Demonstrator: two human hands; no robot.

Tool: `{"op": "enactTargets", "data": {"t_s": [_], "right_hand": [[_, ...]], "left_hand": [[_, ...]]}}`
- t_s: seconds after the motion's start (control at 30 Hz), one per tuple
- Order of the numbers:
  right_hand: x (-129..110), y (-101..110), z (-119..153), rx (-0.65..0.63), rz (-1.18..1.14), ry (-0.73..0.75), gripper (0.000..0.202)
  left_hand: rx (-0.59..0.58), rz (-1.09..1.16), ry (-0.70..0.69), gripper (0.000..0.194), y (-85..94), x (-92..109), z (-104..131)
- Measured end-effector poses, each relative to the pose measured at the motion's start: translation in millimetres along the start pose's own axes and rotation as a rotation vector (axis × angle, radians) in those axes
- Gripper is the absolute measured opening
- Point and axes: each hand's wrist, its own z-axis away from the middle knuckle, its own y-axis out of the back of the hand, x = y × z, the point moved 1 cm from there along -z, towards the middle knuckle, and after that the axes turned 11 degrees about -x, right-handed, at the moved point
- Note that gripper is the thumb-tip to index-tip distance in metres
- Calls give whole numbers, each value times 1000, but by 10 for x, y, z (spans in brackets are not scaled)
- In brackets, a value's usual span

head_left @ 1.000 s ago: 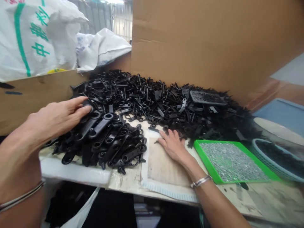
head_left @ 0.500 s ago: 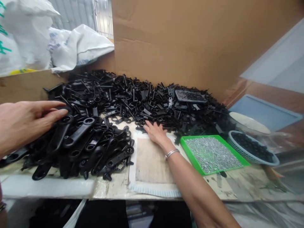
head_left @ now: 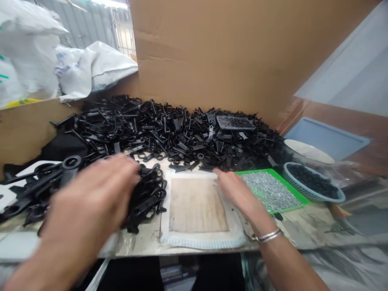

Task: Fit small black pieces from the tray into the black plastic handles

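Observation:
My left hand [head_left: 93, 194], smeared by motion, is over the near pile of black plastic parts [head_left: 148, 198] at the left; its fingertips are hidden, and what it holds cannot be made out. My right hand [head_left: 235, 188], with a silver bracelet at the wrist, is at the right edge of a pale square mat [head_left: 198, 206], beside the green tray [head_left: 303, 199] of small silver pins. Its fingers are drawn together, and anything between them is too small or blurred to name. The mat lies bare between my hands.
A big heap of black parts [head_left: 169, 125] lies against the cardboard wall [head_left: 242, 52], with a small tray [head_left: 236, 122] on it. At the right are a light blue basket [head_left: 339, 196], a round bowl [head_left: 309, 151] and a blue bin [head_left: 330, 137]. White sacks [head_left: 103, 66] hang at the back left.
My left hand has moved right across the near pile. My right hand has drawn back from the big heap toward the mat's right side. The view has shifted slightly.

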Motion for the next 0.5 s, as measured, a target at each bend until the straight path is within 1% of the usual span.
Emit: {"op": "enactTargets", "data": {"t_s": [0.03, 0.07, 0.1, 0.13, 0.2, 0.27, 0.33, 0.4, 0.5], "right_hand": [[4, -48, 17, -16, 23, -27, 28], [-5, -91, 16, -25, 43, -48, 26], [-23, -127, -1, -27, 58, -65, 25], [-46, -153, -30, -23, 70, -76, 27], [-93, -177, -111, -7, 82, -86, 32], [-126, -175, -206, 13, 82, -85, 34], [-144, -163, -304, 36, 74, -80, 34], [-152, -147, -401, 59, 63, -76, 35], [-156, -113, -534, 85, 49, -63, 36]], "left_hand": [[-63, 12, -115, 30, -107, 242, -6], [-105, 22, -202, 28, -226, 461, -2], [-168, 30, -246, 29, -351, 651, 9], [-264, 43, -259, 29, -477, 810, 26], [-465, 124, -269, 25, -696, 1042, 71], [-596, 177, -264, 30, -850, 1161, 119], [-674, 195, -263, 33, -954, 1189, 162], [-694, 190, -271, 33, -1030, 1162, 200], [-626, 177, -318, 31, -1109, 1100, 253]]}}
